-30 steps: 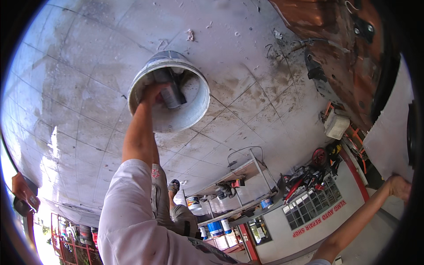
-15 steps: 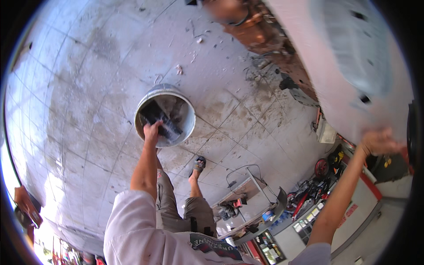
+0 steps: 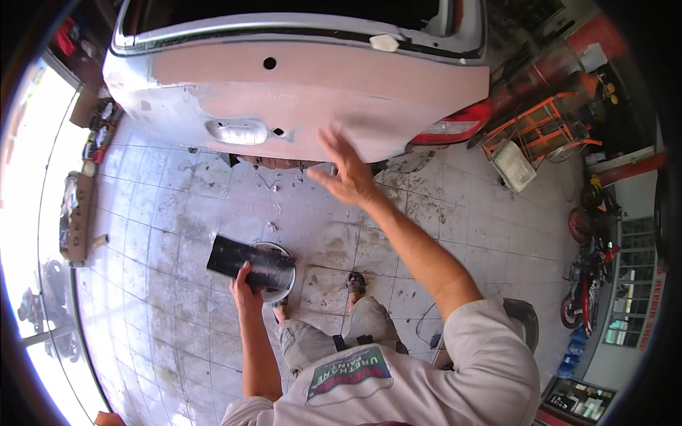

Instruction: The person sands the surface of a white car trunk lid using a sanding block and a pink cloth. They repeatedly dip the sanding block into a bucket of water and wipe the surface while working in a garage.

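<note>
My left hand [image 3: 246, 290] grips the lower edge of a black sheet of sandpaper [image 3: 240, 261], thumb on its upper face. The sheet looks wet and is held over a round bucket [image 3: 290, 278], covering much of its mouth. Ahead, my right hand [image 3: 348, 174] is open with fingers spread and slightly blurred, holding nothing. It is in front of the car's rear panel [image 3: 312, 106], which is coated in pinkish filler; whether the fingertips touch it I cannot tell.
A red tail light [image 3: 455, 128] sits at the panel's right end, and a whitish block [image 3: 384, 43] rests below the rear window. An orange metal frame [image 3: 543, 124] and a red motorcycle [image 3: 586, 284] stand to the right. Dirt and scraps litter the tiled floor [image 3: 177, 284].
My left hand has lifted the sandpaper out of the bucket. The view has turned to face the car's rear, and my right hand now shows ahead near the panel's middle rather than at the far right.
</note>
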Demonstrator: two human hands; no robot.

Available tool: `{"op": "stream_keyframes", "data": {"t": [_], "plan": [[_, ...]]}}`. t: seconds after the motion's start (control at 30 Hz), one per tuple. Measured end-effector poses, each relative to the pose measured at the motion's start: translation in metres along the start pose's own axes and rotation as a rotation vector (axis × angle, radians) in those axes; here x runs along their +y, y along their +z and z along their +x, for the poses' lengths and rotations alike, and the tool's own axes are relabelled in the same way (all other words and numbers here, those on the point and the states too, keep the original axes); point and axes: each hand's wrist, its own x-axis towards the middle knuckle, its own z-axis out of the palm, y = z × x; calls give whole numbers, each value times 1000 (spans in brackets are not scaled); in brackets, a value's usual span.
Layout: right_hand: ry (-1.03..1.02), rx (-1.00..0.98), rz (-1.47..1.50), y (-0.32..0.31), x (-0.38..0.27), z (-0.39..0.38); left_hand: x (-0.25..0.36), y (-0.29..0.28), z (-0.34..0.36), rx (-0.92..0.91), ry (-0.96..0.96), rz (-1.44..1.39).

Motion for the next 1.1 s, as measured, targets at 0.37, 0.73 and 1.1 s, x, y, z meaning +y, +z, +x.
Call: {"op": "stream_keyframes", "data": {"t": [0.37, 0.73, 1.1], "plan": [[525, -290, 1749, -80, 52, -120, -23, 320, -169, -741, -87, 333], [-106, 267, 434, -188, 50, 10, 39, 307, -91, -697, -42, -226], [-634, -157, -918, -129, -47, 165, 84, 28, 54, 187, 31, -250]]}}
